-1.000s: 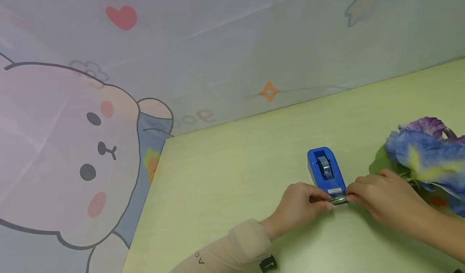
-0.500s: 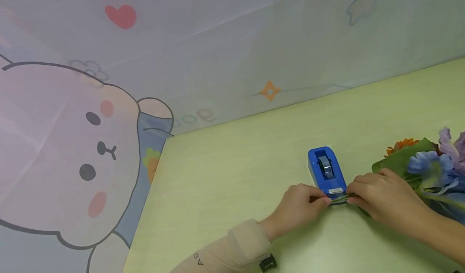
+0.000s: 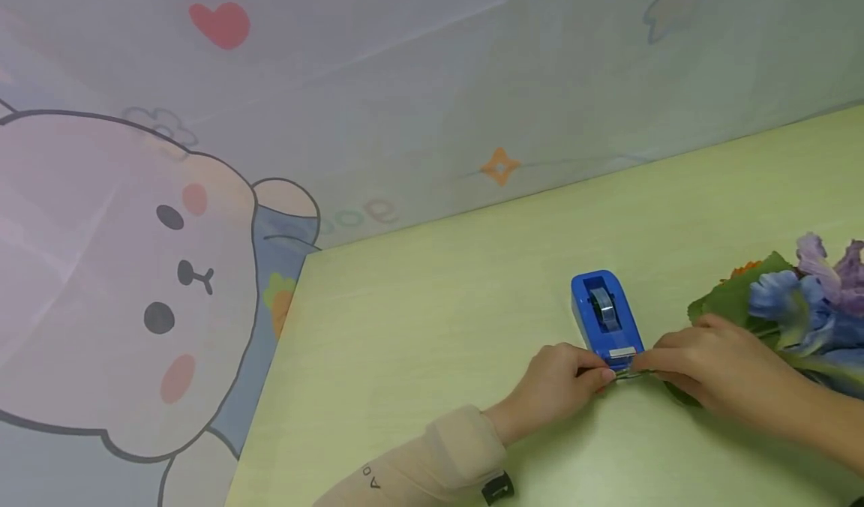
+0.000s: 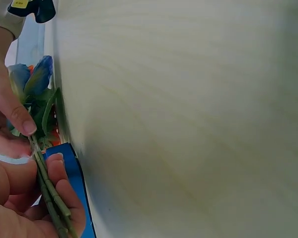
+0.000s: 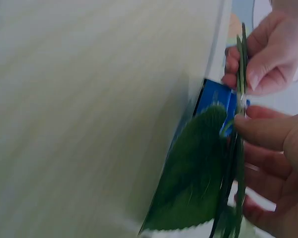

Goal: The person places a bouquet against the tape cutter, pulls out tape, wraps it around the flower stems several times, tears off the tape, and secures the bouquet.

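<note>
My left hand pinches the cut ends of several green flower stems between thumb and fingers. My right hand holds the same stems a little further up, its thumb and fingertips at a shiny band of clear tape on them. Just behind the fingers, a blue tape dispenser stands on the table with its roll in place. To the right of the right hand spread the artificial flowers, blue, purple and orange. One large green leaf hangs beside the stems in the right wrist view.
The pale yellow-green table extends to the left and behind the dispenser. Along its back and left edges hangs a printed cloth with a cartoon animal. A dark band lies by the left sleeve.
The flowers have turned round, bringing green leaf and orange blooms into sight. My right fingers have shifted slightly left along the stems, towards the left hand, which has stayed nearly still.
</note>
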The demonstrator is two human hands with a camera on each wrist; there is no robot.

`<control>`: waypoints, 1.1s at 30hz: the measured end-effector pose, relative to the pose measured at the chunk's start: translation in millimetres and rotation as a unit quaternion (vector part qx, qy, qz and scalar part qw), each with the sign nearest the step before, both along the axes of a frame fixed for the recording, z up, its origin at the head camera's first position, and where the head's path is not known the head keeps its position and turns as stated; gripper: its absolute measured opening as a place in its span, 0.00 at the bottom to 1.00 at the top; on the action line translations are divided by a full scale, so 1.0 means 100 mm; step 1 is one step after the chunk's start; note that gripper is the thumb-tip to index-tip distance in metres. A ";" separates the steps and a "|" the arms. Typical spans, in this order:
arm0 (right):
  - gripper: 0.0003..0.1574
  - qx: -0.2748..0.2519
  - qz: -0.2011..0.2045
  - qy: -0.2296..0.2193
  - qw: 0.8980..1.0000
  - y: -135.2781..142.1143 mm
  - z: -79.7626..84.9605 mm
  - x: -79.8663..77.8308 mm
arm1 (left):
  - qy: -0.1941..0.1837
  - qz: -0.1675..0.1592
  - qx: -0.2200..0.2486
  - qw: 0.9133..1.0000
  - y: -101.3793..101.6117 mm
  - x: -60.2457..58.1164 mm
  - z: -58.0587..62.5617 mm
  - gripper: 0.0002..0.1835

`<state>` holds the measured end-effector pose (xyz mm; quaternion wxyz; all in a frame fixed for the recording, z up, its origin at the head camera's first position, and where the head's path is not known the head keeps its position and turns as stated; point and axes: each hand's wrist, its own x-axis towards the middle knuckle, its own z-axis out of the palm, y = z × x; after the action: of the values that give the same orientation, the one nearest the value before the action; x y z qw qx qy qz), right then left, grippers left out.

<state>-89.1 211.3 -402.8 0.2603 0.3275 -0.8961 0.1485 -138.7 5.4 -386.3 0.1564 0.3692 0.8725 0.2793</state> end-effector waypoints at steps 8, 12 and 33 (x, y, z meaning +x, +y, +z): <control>0.30 0.017 0.033 -0.007 0.999 0.07 -0.02 -0.02 | -0.001 0.007 0.007 1.000 0.00 0.02 -0.02 0.12; 0.28 0.031 0.026 -0.041 0.998 0.08 0.00 -0.03 | -0.001 0.004 0.012 1.000 0.01 0.02 -0.02 0.12; 0.16 -0.030 0.078 -0.130 0.988 0.01 -0.06 0.00 | 0.011 -0.010 -0.008 1.000 0.01 0.11 -0.10 0.10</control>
<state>-89.1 211.9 -408.5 0.1390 0.3666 -0.8891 0.2361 -127.2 5.9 -396.5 0.1526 0.3798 0.8726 0.2666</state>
